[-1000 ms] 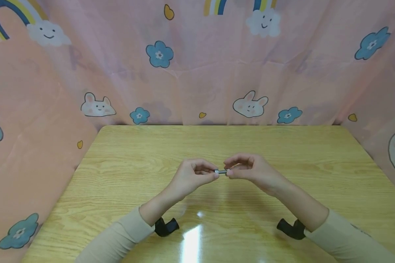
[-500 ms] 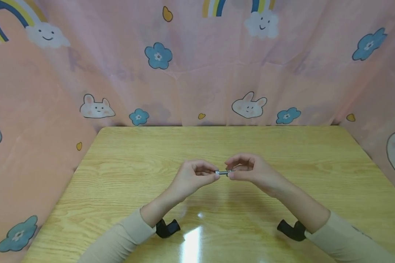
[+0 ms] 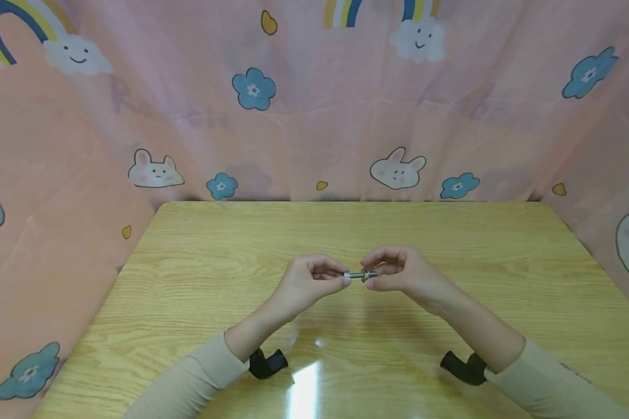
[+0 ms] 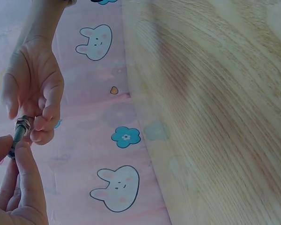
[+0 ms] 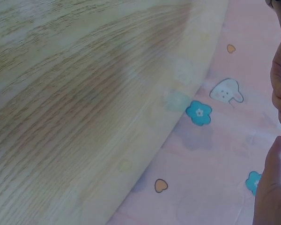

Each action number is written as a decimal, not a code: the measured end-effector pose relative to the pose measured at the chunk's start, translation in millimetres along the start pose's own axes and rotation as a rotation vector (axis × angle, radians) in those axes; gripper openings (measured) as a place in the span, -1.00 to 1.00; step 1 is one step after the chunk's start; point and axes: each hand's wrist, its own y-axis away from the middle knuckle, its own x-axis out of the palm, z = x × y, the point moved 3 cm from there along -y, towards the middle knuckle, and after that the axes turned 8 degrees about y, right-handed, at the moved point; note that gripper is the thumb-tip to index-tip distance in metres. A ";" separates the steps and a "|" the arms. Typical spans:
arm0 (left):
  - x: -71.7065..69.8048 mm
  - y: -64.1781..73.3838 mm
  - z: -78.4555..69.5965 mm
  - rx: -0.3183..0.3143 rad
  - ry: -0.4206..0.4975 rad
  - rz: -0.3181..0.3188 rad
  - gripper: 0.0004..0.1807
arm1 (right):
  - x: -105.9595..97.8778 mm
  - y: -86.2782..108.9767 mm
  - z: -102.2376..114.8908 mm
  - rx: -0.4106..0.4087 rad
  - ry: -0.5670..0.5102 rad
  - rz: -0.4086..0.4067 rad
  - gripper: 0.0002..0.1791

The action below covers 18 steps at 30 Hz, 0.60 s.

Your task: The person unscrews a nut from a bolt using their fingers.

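In the head view a metal bolt (image 3: 355,275) lies level between the two hands above the table. My left hand (image 3: 306,285) pinches its head end between thumb and fingers. A nut (image 3: 366,275) sits on the threaded shaft, and the bolt's end sticks out beyond it. My right hand (image 3: 400,276) has its thumb and fingers spread around the nut, the index fingertip apart from it; whether the thumb touches it I cannot tell. The left wrist view shows the nut (image 4: 22,123) close to the right hand's fingers. In the right wrist view the bolt is out of sight.
The hands are over a light wood-grain table (image 3: 241,233). A pink printed curtain (image 3: 314,116) hangs behind and at the sides. A black wrist-worn piece (image 3: 266,364) shows below the left sleeve, another black piece (image 3: 466,368) by the right sleeve.
The right hand's fingers have loosened from the nut and shifted slightly right, so the nut and the bolt's end now show. The left hand keeps its pinch.
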 end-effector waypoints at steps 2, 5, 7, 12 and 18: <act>0.1 0.2 -0.4 0.005 -0.002 -0.002 -0.80 | 0.5 0.0 0.1 0.020 0.001 0.007 -0.66; 0.1 0.3 -1.1 0.012 -0.006 -0.003 -0.80 | 0.9 -0.3 0.4 0.043 0.003 0.011 -0.61; 0.1 0.3 -1.3 0.014 -0.004 0.000 -0.80 | 0.5 -0.4 0.2 0.045 0.001 0.011 -0.64; -0.4 0.6 -0.9 0.012 -0.005 0.000 -0.80 | -0.7 0.8 1.4 0.000 0.011 0.007 -0.77; -1.5 0.7 0.1 0.008 -0.008 -0.011 -0.80 | 0.7 -0.6 3.4 0.027 -0.055 0.014 -0.72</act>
